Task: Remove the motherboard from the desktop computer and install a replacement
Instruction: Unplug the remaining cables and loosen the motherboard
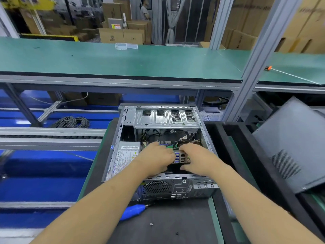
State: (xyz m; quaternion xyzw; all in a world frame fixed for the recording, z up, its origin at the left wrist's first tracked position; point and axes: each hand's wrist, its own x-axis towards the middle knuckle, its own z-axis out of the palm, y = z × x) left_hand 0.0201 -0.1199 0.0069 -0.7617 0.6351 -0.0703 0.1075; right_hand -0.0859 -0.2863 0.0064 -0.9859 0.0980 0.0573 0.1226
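An open grey desktop case [128, 118] lies on its side on a dark mat. Inside it, the motherboard [182, 158] shows its rear port block with blue USB sockets between my hands; most of the board is hidden under them. My left hand [156, 158] grips the board's left side, fingers curled over its edge. On the right side my right hand [195, 160] holds the board, thumb low near the case's rear wall. The silver power supply [123, 155] sits left of my left hand.
A blue-handled screwdriver [132, 211] lies on the mat in front of the case, with a small loose screw [151, 224] nearby. The removed grey side panel [290, 147] leans at the right. Cables [182, 138] hang in the case behind my hands. A green bench [123, 62] runs beyond.
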